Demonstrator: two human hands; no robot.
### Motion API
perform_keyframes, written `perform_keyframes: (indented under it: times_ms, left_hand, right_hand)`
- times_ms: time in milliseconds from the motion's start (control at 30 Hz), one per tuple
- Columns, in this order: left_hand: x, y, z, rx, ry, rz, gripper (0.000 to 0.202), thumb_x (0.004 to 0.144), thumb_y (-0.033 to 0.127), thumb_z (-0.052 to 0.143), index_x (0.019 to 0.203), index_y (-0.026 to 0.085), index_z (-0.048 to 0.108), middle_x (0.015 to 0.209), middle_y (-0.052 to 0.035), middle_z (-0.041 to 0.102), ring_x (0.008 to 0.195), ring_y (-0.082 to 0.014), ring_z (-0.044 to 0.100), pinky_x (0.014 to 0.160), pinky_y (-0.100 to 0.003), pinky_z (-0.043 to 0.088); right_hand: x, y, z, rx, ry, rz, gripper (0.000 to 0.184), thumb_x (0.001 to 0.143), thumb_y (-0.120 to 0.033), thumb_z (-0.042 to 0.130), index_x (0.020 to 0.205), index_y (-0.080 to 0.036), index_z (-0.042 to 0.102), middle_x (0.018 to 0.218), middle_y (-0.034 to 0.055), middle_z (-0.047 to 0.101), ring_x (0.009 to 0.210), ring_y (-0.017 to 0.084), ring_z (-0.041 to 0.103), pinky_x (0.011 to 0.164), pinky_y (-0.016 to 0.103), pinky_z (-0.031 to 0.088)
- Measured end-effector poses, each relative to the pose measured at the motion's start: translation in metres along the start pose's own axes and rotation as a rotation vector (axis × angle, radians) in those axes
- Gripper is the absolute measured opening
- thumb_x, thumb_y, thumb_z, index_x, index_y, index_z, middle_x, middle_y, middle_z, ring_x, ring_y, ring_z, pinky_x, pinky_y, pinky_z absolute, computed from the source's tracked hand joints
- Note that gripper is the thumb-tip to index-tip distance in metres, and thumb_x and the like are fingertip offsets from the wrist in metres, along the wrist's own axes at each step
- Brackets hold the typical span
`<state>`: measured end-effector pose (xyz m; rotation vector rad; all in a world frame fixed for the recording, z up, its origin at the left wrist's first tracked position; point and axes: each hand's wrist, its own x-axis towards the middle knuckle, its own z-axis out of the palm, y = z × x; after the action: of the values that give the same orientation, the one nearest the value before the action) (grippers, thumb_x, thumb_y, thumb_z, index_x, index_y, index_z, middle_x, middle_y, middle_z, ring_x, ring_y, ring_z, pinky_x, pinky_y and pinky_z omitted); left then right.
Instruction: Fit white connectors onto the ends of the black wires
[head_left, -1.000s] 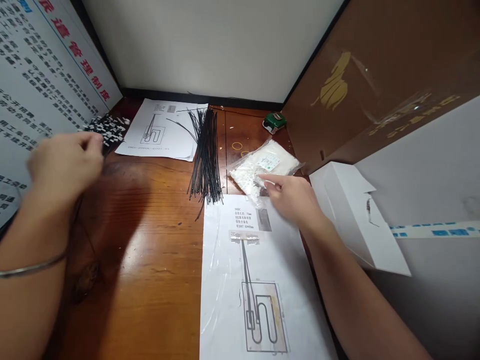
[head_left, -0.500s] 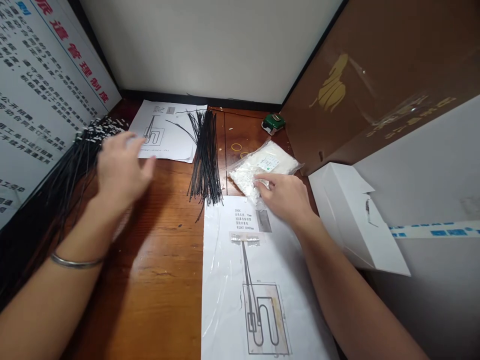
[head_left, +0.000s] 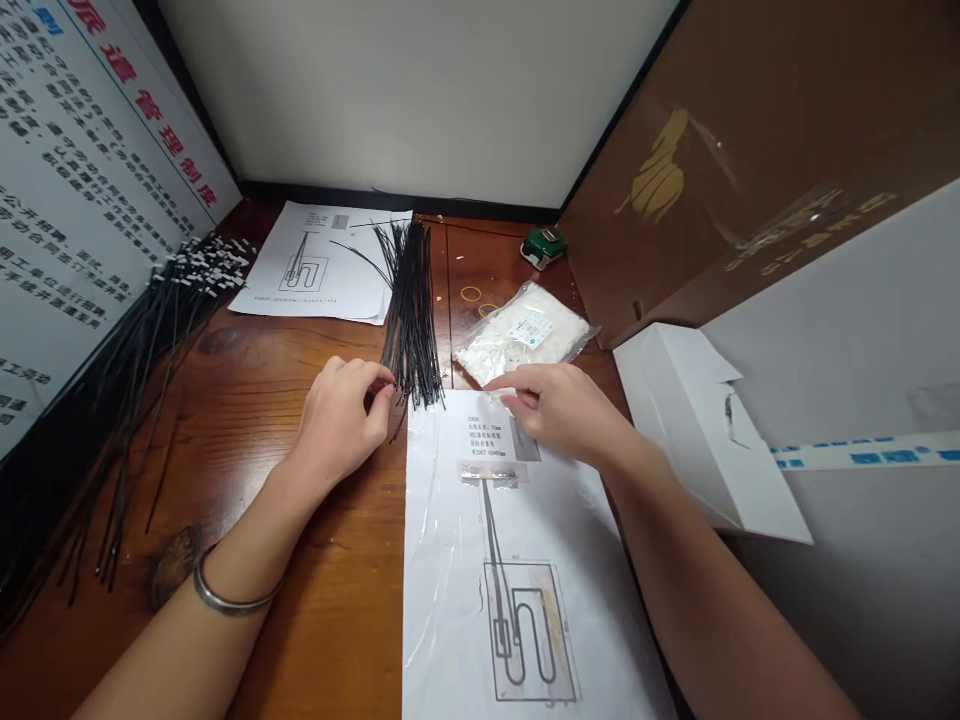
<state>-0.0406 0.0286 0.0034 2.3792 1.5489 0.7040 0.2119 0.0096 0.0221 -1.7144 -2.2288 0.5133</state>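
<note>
My left hand is pinched at the near end of a bundle of thin black wires lying in the middle of the wooden table; its fingertips touch the wire tips. Just right of the bundle, my right hand is closed in a pinch on a small white part I cannot make out well. It hovers in front of a clear bag of small white parts. Below both hands lies a printed drawing sheet under clear film.
A second, longer bunch of black wires with white ends leans along the left board with printed text. Another drawing sheet lies at the back. A green tape measure, two rubber bands and a white carton sit at the right.
My left hand has swung from the white-tipped wires at the left across to the near end of the middle bundle. My right hand has drawn back from the bag, now pinched.
</note>
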Motion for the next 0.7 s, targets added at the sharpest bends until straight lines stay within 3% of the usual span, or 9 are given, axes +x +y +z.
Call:
perform_keyframes:
  times_ms: [167, 400, 700]
  left_hand:
    - [-0.013, -0.002, -0.002, 0.007, -0.002, 0.013, 0.014, 0.086, 0.020, 0.050, 0.083, 0.019, 0.064, 0.078, -0.0044, 0.067, 0.076, -0.0219, 0.051, 0.073, -0.037, 0.043]
    - [-0.022, -0.001, -0.004, -0.005, -0.052, 0.070, 0.016, 0.087, 0.019, 0.047, 0.078, 0.019, 0.060, 0.078, -0.0054, 0.066, 0.076, -0.0220, 0.050, 0.072, -0.038, 0.042]
    - [-0.026, 0.004, -0.006, -0.011, -0.108, 0.063, 0.008, 0.084, 0.024, 0.054, 0.079, 0.019, 0.058, 0.081, -0.0051, 0.063, 0.078, -0.0222, 0.049, 0.073, -0.039, 0.041]
  right_hand:
    - [0.001, -0.001, 0.000, -0.153, 0.060, 0.127, 0.034, 0.079, -0.014, 0.048, 0.097, -0.025, 0.075, 0.072, 0.0035, 0.069, 0.066, 0.018, 0.057, 0.059, 0.029, 0.037]
    - [-0.003, -0.004, -0.005, -0.094, -0.057, 0.027, 0.030, 0.078, -0.018, 0.051, 0.094, -0.026, 0.075, 0.060, -0.0002, 0.060, 0.058, 0.015, 0.051, 0.057, 0.027, 0.035]
    - [-0.004, -0.006, -0.006, -0.098, -0.135, 0.072, 0.020, 0.078, -0.021, 0.057, 0.088, -0.025, 0.074, 0.052, -0.0035, 0.049, 0.049, 0.012, 0.043, 0.054, 0.028, 0.031]
